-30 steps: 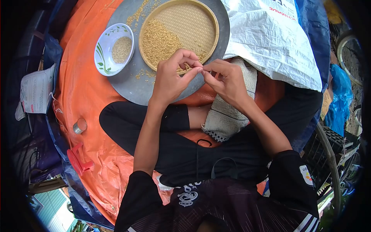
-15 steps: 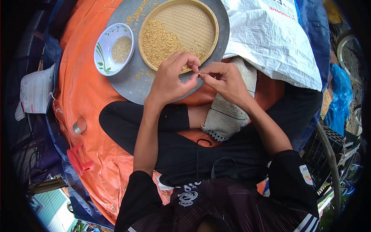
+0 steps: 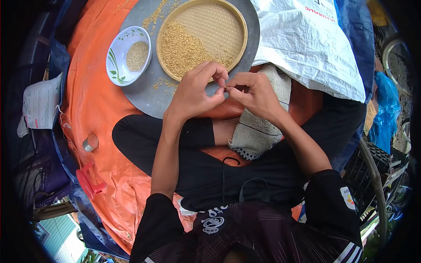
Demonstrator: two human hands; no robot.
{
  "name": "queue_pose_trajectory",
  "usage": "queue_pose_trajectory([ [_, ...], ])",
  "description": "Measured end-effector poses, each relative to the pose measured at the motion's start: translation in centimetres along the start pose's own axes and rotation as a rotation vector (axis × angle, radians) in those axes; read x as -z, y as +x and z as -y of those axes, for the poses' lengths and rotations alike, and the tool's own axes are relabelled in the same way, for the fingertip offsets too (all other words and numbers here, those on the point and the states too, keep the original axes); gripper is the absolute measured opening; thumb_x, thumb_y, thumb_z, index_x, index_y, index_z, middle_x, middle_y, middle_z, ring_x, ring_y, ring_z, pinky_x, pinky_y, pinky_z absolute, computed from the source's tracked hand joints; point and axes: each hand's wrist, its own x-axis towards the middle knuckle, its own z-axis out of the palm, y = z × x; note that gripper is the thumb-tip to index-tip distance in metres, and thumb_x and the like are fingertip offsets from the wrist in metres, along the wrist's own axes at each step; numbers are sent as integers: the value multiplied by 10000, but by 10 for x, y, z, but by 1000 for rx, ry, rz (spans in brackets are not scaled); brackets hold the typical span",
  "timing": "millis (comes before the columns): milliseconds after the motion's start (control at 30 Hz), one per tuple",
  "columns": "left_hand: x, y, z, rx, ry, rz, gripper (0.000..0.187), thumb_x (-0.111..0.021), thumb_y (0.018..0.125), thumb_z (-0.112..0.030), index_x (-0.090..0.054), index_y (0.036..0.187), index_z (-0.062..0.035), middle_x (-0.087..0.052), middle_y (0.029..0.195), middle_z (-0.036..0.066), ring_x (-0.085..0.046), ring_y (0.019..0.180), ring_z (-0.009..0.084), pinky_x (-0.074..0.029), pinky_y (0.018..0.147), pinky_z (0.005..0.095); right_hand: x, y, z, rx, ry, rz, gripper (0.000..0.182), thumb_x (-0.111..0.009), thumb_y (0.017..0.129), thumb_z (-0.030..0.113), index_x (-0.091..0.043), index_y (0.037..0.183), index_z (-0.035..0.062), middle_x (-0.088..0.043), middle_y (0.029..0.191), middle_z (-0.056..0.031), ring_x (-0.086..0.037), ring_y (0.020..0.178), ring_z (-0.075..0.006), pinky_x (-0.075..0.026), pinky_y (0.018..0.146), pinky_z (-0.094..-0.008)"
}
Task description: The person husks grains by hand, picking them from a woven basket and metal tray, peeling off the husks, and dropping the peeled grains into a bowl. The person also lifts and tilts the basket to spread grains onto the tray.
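Note:
My left hand [image 3: 195, 90] and my right hand [image 3: 256, 91] meet fingertip to fingertip over the near rim of a round woven basket [image 3: 219, 24]. Both are closed in a pinch, with a tiny golden grain [image 3: 226, 88] between them. Golden unhusked rice [image 3: 180, 48] is heaped over the left and near part of the basket. To its left stands a white bowl with green leaf patterns [image 3: 115, 46], holding paler grains [image 3: 137, 56]. Basket and bowl rest on a round grey metal tray [image 3: 142, 98], where loose grains are scattered.
An orange tarp [image 3: 83, 65] covers the ground under my crossed legs. A grey cloth [image 3: 261, 125] lies over one leg, beside a large white sack [image 3: 307, 52]. On the left are a small tin can [image 3: 90, 143] and a red plastic object [image 3: 91, 180].
The hands stay almost in place, pinched together. The right fingertips shift slightly, and a golden speck shows a little more clearly between the fingers.

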Motion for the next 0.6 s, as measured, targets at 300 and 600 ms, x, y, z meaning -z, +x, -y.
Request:
queue_pose_trajectory([
  [300,3,1,-5,-14,2,27,277,-697,754,28,-632,1017,-30,-648,874,86,-684,793,207,-561,743,347,1,0,1,5,6,16,227,-687,813,167,-744,929,-19,-708,768,-158,-661,616,-261,-526,610,-353],
  [600,-1,0,0,-21,13,38,285,-703,759,3,-658,1036,-42,-674,846,67,-684,790,210,-559,726,332,1,-1,-5,-14,8,36,205,-667,810,152,-722,898,-25,-616,683,-176,-567,542,-234,-480,569,-364],
])
